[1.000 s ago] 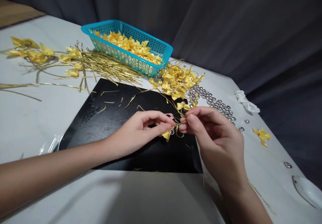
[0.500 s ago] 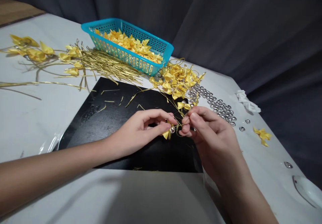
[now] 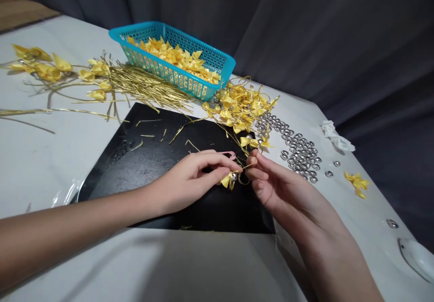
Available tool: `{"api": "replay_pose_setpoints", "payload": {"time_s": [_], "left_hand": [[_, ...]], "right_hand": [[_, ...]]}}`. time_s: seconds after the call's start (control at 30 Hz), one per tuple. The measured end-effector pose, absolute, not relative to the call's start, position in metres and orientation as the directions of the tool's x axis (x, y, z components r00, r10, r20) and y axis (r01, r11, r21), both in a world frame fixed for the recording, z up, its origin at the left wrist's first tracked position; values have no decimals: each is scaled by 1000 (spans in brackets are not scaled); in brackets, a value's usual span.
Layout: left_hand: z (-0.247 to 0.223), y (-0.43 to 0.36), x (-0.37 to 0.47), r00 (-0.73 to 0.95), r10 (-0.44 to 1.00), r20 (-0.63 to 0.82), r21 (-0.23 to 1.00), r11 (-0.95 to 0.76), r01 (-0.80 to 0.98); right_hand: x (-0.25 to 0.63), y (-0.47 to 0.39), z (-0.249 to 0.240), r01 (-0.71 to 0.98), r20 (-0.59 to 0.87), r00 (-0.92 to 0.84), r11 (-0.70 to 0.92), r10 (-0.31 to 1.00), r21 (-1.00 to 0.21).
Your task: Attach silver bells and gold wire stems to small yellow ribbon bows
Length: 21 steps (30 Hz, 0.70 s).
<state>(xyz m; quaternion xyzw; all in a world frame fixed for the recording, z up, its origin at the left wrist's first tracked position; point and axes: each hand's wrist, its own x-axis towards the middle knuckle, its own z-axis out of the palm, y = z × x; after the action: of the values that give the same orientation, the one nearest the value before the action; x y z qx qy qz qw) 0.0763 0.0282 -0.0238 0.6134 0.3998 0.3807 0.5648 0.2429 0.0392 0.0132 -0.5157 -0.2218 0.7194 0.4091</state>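
Over the black board (image 3: 149, 189), my left hand (image 3: 200, 173) pinches a small yellow ribbon bow (image 3: 225, 182) between thumb and fingers. A round silver bell-like piece (image 3: 234, 176) sits at the bow's edge. From there a thin gold cord (image 3: 248, 166) runs across to my right hand (image 3: 285, 186), whose thumb and index finger are closed on its end. The part of the bow under my left fingers is hidden. Just beyond my right fingertips lies another yellow bow with a silver piece (image 3: 251, 142).
A blue basket (image 3: 183, 76) of yellow bows stands at the back, with gold cords (image 3: 149, 87) before it. Finished-looking bows (image 3: 237, 105) pile at its right, near many silver pieces (image 3: 301, 155). Cord scraps lie on the board. A white object (image 3: 415, 257) rests at far right.
My right hand has drawn slightly away from the left and turned, so its fingers are straighter and more of the gold cord shows between the hands. My left hand stays nearly still.
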Motion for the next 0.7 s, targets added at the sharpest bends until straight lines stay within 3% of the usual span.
{"api": "replay_pose_setpoints", "payload": {"time_s": [0.33,0.7], "left_hand": [[-18,26,76,460,888,-12,970,-101,220],[-17,25,76,501,865,19,941,-185,283]], "right_hand": [[242,41,17,-467,-638,-181,-636,749,-614],[243,41,17,-473,-591,-172,-592,788,-653]]}}
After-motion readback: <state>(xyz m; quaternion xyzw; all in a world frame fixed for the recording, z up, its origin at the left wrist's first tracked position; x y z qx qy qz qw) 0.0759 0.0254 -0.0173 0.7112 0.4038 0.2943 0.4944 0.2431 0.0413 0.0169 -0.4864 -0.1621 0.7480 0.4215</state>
